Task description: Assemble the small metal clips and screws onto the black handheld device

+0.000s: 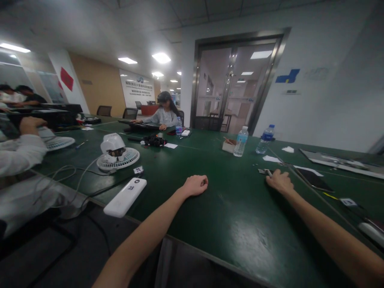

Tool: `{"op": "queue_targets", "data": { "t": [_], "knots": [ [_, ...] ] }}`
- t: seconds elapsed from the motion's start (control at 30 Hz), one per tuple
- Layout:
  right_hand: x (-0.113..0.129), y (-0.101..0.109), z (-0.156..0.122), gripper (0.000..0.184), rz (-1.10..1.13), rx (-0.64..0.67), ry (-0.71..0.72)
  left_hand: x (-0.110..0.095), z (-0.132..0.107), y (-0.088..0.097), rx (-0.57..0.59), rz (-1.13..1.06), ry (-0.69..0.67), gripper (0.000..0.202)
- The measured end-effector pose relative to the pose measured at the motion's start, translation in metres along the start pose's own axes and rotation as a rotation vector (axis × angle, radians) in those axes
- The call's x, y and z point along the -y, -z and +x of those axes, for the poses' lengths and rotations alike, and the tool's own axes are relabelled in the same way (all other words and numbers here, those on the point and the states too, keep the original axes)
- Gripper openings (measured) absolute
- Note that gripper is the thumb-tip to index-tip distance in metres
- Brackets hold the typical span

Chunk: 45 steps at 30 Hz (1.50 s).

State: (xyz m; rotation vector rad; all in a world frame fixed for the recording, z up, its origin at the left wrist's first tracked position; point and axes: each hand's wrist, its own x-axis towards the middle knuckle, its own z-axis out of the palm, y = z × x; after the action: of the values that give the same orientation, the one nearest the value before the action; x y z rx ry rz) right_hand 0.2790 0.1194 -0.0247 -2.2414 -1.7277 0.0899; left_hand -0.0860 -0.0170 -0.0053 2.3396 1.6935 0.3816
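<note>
My left hand (pixel 195 185) rests on the green table (pixel 222 216) with its fingers curled in; nothing shows in it. Farther right, my right hand (pixel 280 181) lies low on the tabletop, its fingers closed around one end of a small metallic object (pixel 263 171). That object's other end sticks out to the left, and it is too small and blurred to name. Just right of this hand is a dark flat phone-like slab (pixel 313 179). A white power bank (pixel 126 197) marked 28 lies left of my left hand, at the table's near edge.
Two water bottles (pixel 241 142) (pixel 265 140) and a small box (pixel 229 145) stand beyond my hands. A white fan (pixel 117 154) with cables is at the left. One person (pixel 163 114) sits across the table; another person's sleeve (pixel 21 154) is at the left edge.
</note>
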Motion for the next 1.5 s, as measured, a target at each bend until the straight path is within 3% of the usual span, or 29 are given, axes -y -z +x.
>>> {"op": "queue_targets", "data": {
  "t": [0.13,0.47,0.7,0.83,1.03,1.2,1.37,1.5],
  "knots": [
    [-0.008,-0.003,-0.009,0.045,0.016,-0.055,-0.075,-0.001,-0.002,-0.001,-0.037,0.024,0.014,0.018],
    [-0.013,-0.01,-0.001,0.045,0.039,-0.095,0.035,-0.001,-0.003,0.003,-0.035,-0.012,0.002,0.018],
    [-0.015,-0.009,0.0,0.045,0.038,-0.108,0.029,0.0,-0.001,0.003,-0.023,-0.024,-0.007,0.019],
    [-0.016,-0.004,-0.004,0.045,-0.036,-0.182,0.121,0.0,-0.002,0.004,-0.01,-0.041,0.001,0.02],
    [-0.023,-0.001,-0.007,0.037,-0.269,-0.405,0.34,0.001,0.0,0.003,-0.016,-0.03,0.002,0.02],
    [-0.028,0.004,-0.005,0.035,-0.373,-0.427,0.474,0.0,-0.001,0.003,-0.039,-0.018,0.006,0.019],
    [-0.029,0.007,-0.003,0.037,-0.249,-0.448,0.405,-0.001,-0.002,0.005,-0.02,-0.035,0.002,0.018],
    [-0.033,0.007,0.006,0.043,0.093,-0.333,0.189,0.003,0.0,0.002,-0.019,-0.032,-0.004,0.019]
  ]
}}
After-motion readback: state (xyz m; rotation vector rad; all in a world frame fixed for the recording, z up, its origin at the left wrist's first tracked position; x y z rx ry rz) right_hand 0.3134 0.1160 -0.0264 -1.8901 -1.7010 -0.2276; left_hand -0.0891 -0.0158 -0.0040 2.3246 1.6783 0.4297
